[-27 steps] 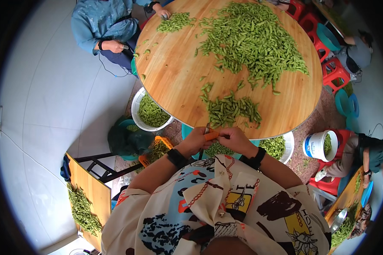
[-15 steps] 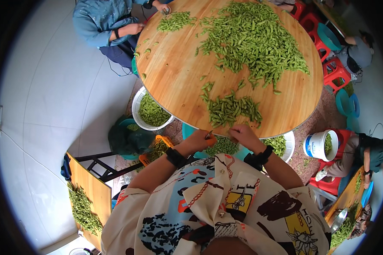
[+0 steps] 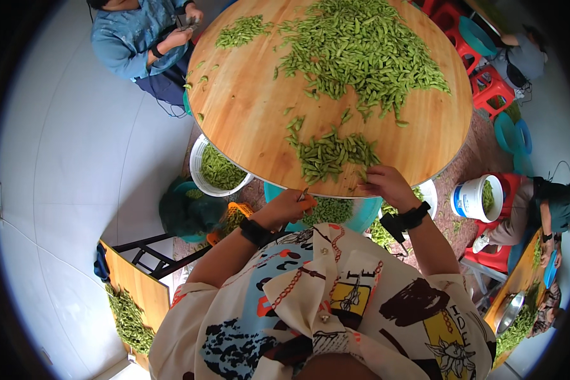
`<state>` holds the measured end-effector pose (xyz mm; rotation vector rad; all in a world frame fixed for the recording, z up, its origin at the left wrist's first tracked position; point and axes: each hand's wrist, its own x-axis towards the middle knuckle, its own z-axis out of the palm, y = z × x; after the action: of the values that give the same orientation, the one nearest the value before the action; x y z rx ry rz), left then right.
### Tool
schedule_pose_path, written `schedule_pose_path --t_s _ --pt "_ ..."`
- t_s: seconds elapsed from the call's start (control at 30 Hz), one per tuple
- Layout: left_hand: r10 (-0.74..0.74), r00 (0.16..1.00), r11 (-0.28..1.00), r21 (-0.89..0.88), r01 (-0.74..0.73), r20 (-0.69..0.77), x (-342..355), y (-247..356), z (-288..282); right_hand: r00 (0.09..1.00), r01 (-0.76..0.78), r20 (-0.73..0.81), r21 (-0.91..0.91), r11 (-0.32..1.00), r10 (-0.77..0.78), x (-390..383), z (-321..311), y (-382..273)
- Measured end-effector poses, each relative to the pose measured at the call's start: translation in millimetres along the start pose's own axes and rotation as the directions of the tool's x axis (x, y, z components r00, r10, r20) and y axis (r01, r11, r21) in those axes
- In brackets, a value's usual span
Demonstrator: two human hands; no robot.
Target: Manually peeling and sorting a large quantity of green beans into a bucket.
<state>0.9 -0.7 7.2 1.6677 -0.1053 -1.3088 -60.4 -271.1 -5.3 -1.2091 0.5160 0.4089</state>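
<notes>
Orange is showing at the fingertip side of my L hand (image 3: 290,206); can't tell if that bit is worn or held. L fingers are curling round a slim dark tool (image 3: 304,192), tip poking up, exact kind unclear. R hand (image 3: 386,183) is reaching over the near edge of the bench (image 3: 234,114), fingers half bent, tips at the edge of the small pod pile (image 3: 335,154); can't tell if they're pinching a pod yet.

What's changed: approx 1 s ago both hands were meeting over the basin; now R is standing apart at the pile, L is staying low. So I'm reading this as the picking-up part of the work, w/ no pod being handled btwn the two hands.

Below, the teal basin (image 3: 363,218) is holding green pieces (image 3: 328,211). Farther out, the big pod heap (image 3: 373,54) is covering the bench's far side; a white basket (image 3: 198,166) of pods is sitting L, & a co-worker in blue (image 3: 123,38) is working upper L.
</notes>
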Motion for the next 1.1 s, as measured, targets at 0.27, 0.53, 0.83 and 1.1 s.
schedule_pose_path --t_s 0.27,0.53,0.83,1.1 --pt "-0.010 0.993 0.995 -0.096 0.021 0.117 7 -5 2 0.938 -0.142 -0.346 -0.376 0.916 0.003 -33 -122 47" --pt "-0.063 0.994 0.991 -0.112 0.072 0.084 15 -8 6 0.809 0.119 -0.195 -0.869 0.480 -0.554 -22 -98 23" --pt "-0.028 0.995 0.939 -0.338 0.058 0.094 5 2 2 0.677 0.185 -0.030 -0.960 0.210 -0.735 69 -53 27" --pt "0.150 0.987 0.934 -0.336 -0.123 0.055 -6 13 0 0.779 0.189 -0.150 -0.869 0.457 -0.609 57 -53 20"
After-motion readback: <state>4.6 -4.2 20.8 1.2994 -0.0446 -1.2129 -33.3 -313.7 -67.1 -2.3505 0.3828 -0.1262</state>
